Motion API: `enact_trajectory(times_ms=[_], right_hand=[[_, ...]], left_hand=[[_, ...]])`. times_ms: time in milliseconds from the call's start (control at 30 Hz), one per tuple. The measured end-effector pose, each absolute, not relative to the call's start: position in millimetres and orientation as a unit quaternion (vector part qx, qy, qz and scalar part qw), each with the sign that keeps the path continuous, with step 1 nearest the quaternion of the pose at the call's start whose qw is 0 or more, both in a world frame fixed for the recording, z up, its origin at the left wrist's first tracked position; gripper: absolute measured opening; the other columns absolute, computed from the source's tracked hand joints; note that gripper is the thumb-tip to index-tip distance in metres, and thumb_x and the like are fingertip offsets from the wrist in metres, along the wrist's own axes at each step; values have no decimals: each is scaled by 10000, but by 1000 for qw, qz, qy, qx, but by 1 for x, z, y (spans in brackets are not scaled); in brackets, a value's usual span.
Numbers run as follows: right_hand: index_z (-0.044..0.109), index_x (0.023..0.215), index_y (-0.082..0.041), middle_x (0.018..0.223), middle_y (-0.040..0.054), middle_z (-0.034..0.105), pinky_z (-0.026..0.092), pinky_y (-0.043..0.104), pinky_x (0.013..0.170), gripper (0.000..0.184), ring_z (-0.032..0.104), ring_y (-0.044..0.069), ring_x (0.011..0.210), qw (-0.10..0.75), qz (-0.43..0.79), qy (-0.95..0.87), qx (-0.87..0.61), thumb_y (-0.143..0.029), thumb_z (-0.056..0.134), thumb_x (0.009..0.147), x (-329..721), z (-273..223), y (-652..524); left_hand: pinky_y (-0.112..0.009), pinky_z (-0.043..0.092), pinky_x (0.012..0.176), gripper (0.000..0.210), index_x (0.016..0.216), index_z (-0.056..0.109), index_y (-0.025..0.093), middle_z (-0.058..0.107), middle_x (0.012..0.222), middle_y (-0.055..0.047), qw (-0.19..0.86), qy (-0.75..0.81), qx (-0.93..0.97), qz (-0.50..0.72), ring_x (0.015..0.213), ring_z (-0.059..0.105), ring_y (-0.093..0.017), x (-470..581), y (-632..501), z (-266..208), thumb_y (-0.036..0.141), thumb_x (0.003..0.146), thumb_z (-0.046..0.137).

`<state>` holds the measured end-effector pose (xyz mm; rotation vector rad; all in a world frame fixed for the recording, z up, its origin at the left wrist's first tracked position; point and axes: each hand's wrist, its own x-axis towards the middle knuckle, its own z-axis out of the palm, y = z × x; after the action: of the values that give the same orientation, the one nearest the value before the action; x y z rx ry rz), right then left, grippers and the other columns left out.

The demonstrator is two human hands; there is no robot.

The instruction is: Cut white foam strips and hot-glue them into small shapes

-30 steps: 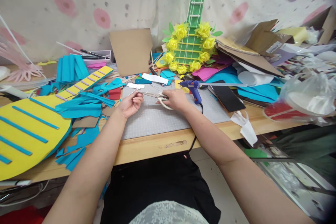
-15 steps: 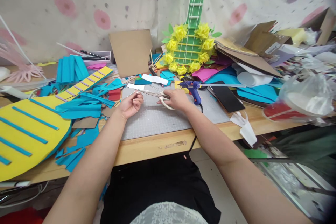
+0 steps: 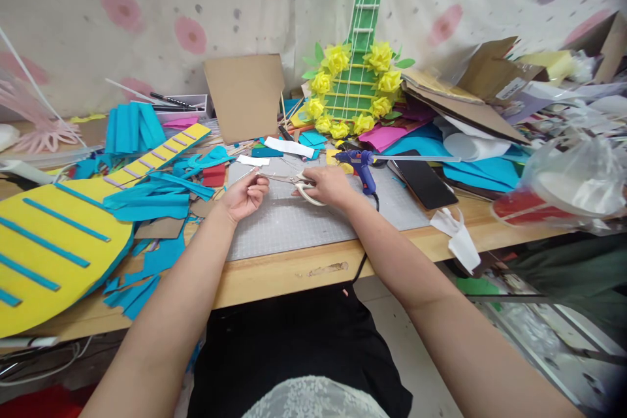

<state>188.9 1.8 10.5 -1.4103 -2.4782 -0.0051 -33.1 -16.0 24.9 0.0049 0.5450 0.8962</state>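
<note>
My right hand (image 3: 327, 185) grips a pair of scissors (image 3: 309, 196) with cream handles, its blades pointing left above the grey cutting mat (image 3: 289, 228). The blade tips reach the fingers of my left hand (image 3: 246, 197), which is closed in a pinch. A small pale thing shows at those fingertips, too small to name. Behind the hands, white strips (image 3: 289, 147) lie on the mat's far part. A blue glue gun (image 3: 362, 170) lies just right of my right hand.
At left lies a yellow guitar-shaped cutout (image 3: 63, 235) among blue paper scraps (image 3: 151, 202). A green guitar shape (image 3: 350, 101) with yellow flowers stands at the back. On the right are a phone (image 3: 424, 183) and a plastic-wrapped red-and-white cup (image 3: 543, 202).
Both hands stay in nearly the same place, with the left shifting very slightly. The scissor blades look closer together than before.
</note>
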Motion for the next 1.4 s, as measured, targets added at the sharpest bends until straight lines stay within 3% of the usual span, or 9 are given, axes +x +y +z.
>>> enact_trajectory(times_ms=[1400], right_hand=[[618, 733, -187, 737, 46, 661, 164, 264, 560, 419, 534, 148, 667, 143, 21, -855, -498, -583, 492, 784, 188, 15, -2]], left_hand=[[-49, 321, 290, 185, 715, 420, 163, 411, 586, 26, 886, 223, -31, 404, 383, 356, -11, -36, -18, 25, 205, 894, 437]])
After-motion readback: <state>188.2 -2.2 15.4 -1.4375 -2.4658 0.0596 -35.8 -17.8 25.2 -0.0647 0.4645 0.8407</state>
